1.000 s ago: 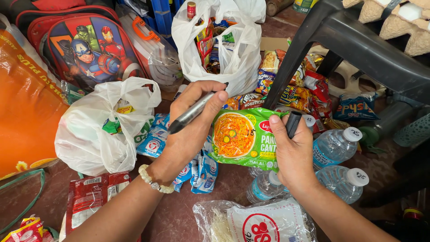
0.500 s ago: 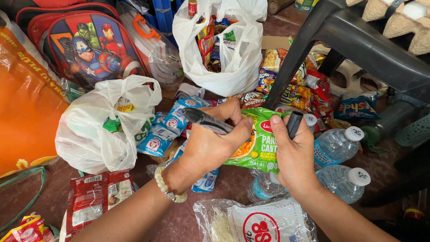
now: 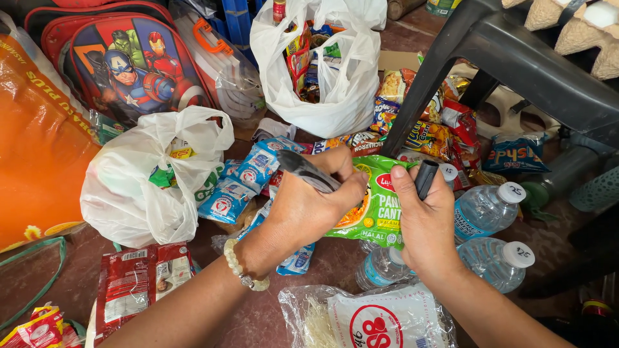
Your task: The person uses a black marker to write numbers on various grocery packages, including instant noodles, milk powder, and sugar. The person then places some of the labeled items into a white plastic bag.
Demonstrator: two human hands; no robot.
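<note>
My left hand (image 3: 309, 206) grips a black marker (image 3: 308, 171) with its tip down on a green noodle packet (image 3: 380, 206). My left hand covers the packet's left half. My right hand (image 3: 422, 222) holds the packet's right edge and pinches the marker's black cap (image 3: 425, 178) between the fingers. A bead bracelet (image 3: 244, 274) circles my left wrist. Blue sachets (image 3: 242, 183) lie just left of my left hand.
White plastic bags stand at left (image 3: 148, 177) and at back centre (image 3: 322, 64). Water bottles (image 3: 490, 206) lie right of my right hand. A dark plastic chair leg (image 3: 419, 90), snack packs (image 3: 425, 135), a cartoon backpack (image 3: 129, 64), an orange bag (image 3: 39, 142) and a red packet (image 3: 135, 280) surround me.
My left hand turned the marker over and brought it down onto the green packet, now covering its left half. My right hand kept its hold on packet and cap.
</note>
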